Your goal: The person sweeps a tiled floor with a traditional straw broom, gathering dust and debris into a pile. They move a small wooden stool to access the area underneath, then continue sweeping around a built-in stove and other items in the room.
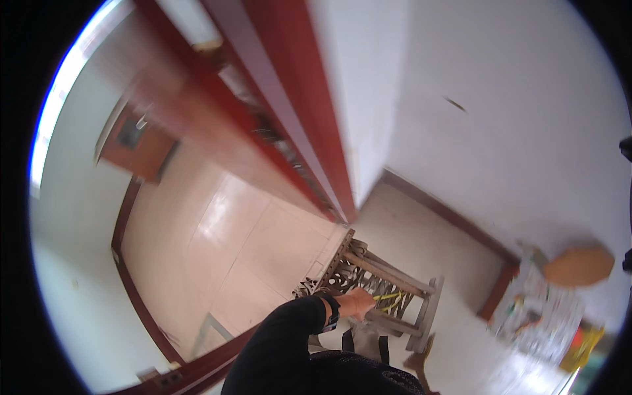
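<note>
My left hand (pixel 363 302), in a black sleeve with a dark band at the wrist, closes on a yellow strap (pixel 392 299). The strap runs into the grey-brown webbing (pixel 340 279) of a wooden stool-like frame (pixel 432 308). This frame lies tilted in front of my body, by the threshold of a doorway. The fingers are partly hidden, so their exact hold on the strap is unclear. My right hand is out of view. Below the frame is a beige item with dark bands (pixel 365 338), partly covered by my clothing.
A red door (pixel 237 113), blurred, stands open beside its red frame (pixel 306 94). Beyond it, a tiled floor (pixel 237 237) leads to a reddish-brown cabinet-like object (pixel 143 148). At right, crumpled wrapping (pixel 538 311), a brown octagonal piece (pixel 578 266) and a yellow bag (pixel 585 348) are near the wall.
</note>
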Tool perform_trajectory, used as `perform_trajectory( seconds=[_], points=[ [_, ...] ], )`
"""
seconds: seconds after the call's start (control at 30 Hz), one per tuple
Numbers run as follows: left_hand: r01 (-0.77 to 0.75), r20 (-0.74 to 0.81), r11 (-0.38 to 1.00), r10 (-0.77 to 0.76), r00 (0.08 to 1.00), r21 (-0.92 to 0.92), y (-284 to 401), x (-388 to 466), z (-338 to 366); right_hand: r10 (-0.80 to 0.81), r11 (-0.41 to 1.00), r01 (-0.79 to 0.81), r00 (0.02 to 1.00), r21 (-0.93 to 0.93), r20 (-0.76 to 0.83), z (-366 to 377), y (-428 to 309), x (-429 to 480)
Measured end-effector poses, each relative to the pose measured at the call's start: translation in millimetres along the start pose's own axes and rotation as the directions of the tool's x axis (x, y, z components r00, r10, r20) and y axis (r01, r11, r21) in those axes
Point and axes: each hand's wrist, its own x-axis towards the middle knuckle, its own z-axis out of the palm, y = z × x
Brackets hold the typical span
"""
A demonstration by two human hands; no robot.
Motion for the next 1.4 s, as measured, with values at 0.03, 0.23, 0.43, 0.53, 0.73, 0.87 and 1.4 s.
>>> perform_trajectory(
  seconds=[0.03, 0.23, 0.43, 0.53, 0.73, 0.87, 1.4],
  points=[
    [0.011, -0.074, 0.999, -0.014, 0.997, -0.032, 14, -7, 2, -0.117, 0.989, 0.112, 0.992, -0.091, -0.049, -21, -14, -19],
    [0.129, -0.248, 0.99, -0.137, 0.959, -0.048, 42, -53, -12, -0.136, 0.968, 0.129, 0.99, -0.216, -0.021, 27, -161, -64],
    [0.234, -0.326, 0.962, -0.268, 0.906, -0.142, 83, -81, -31, -0.151, 0.939, 0.154, 0.988, -0.306, 0.036, 45, -248, -104],
    [0.333, -0.287, 0.919, -0.384, 0.878, -0.212, 107, -118, -6, -0.145, 0.921, 0.156, 0.988, -0.357, 0.058, 49, -248, -129],
    [0.325, -0.306, 0.907, -0.4, 0.864, -0.267, 102, -119, -8, -0.151, 0.919, 0.159, 0.987, -0.361, 0.05, 57, -228, -156],
    [0.491, -0.156, 0.802, -0.564, 0.811, -0.341, 105, -165, 46, -0.092, 0.931, 0.113, 0.993, -0.346, 0.075, 38, -224, -151],
    [0.705, 0.201, 0.112, -0.917, 0.345, -0.7, 69, -109, 123, 0.079, 0.82, 0.047, 0.978, -0.571, 0.193, 80, -435, 34]
  ],
)
